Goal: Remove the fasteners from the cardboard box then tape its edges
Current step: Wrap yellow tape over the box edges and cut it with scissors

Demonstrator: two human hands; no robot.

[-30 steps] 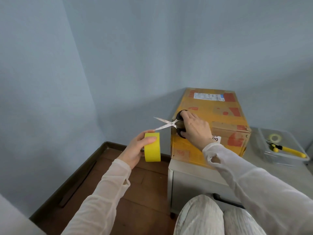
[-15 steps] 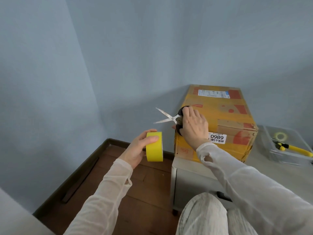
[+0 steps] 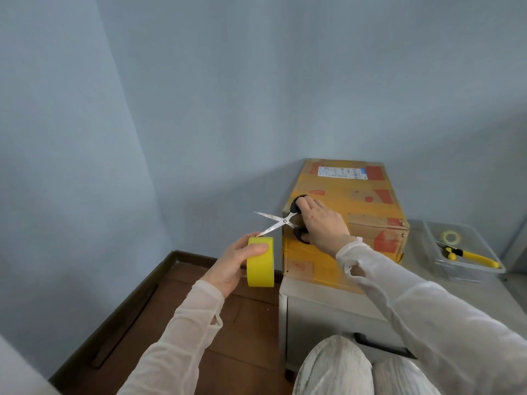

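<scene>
- The left hand [image 3: 231,266] curls thumb and fingers round a yellow tape roll [image 3: 261,262]. It holds the roll upright, off the bench, at eight o'clock from the cardboard box [image 3: 356,212], probably so the blades can reach it.
- The right hand [image 3: 322,223] has its fingers through the black loops of the scissors [image 3: 281,222]. The blades are parted and the lower tip touches the roll's top, seemingly to cut a length, though no free strip can be made out.
- The box stands on the white bench [image 3: 313,312], its near left corner beside the right hand, handy for taping.
- At three o'clock from the box, a clear bin [image 3: 467,269] keeps yellow-handled pliers [image 3: 470,255] and a small tape ring [image 3: 452,237] out of the way.
</scene>
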